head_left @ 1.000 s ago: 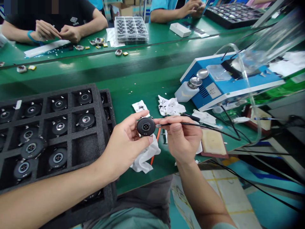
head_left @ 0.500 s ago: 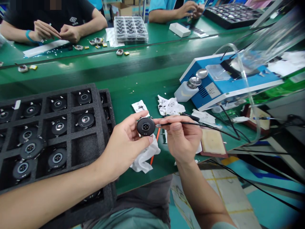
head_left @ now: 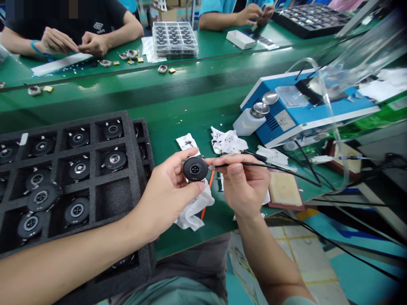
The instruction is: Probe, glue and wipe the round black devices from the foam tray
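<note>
Between its thumb and fingers, my left hand (head_left: 173,186) grips a round black watch body (head_left: 195,168) by its edges, with the sensor face up. My right hand (head_left: 244,180) holds a thin black cabled tool (head_left: 235,164) like a pen, its metal tip at the watch's right edge. Whether the tip touches the watch I cannot tell. Under and behind the hands lie crumpled white wipes (head_left: 199,207) and an orange stick (head_left: 211,180). To the left, a black foam tray (head_left: 131,169) carries several similar watch bodies in its compartments.
A blue device box (head_left: 305,101) stands at the right, beside a white pump bottle (head_left: 248,122). Nearby are a sponge pad (head_left: 285,188) and loose cables. Small parts lie on the green surface (head_left: 190,91). Across it, two people work with their hands; a clear tray (head_left: 174,40) sits between them.
In the head view, both hands, the watch body and the tool keep almost the same places. The far small parts appear slightly further right.
</note>
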Action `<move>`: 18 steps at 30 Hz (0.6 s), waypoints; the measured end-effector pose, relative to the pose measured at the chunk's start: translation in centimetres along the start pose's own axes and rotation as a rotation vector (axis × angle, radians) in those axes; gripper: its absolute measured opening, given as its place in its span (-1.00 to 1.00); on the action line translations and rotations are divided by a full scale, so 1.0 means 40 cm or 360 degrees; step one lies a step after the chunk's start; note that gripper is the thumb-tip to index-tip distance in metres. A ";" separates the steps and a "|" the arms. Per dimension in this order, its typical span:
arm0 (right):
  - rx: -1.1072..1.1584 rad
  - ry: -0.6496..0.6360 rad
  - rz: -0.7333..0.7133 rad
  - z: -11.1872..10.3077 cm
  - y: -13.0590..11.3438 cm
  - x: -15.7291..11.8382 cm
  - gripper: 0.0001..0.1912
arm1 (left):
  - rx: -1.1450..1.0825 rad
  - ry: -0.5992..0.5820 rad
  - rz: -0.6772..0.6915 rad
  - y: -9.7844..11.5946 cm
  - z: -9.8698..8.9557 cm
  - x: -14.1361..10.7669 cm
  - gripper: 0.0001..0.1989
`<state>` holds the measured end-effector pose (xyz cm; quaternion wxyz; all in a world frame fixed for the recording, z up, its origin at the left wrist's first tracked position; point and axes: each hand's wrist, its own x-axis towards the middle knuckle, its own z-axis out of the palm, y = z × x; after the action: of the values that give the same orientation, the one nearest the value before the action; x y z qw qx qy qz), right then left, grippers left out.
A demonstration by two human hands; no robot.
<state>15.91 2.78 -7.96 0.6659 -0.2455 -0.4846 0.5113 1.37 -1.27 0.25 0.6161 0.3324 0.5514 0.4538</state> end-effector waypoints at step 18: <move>-0.0141 0.0021 -0.0013 -0.021 0.013 0.027 -0.90 | 0.0019 0.0031 0.0012 -0.004 -0.007 0.006 -0.22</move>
<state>16.46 4.10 -8.30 0.6597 -0.2761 -0.5033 0.4851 1.11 -1.13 -0.04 0.6070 0.3336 0.5588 0.4560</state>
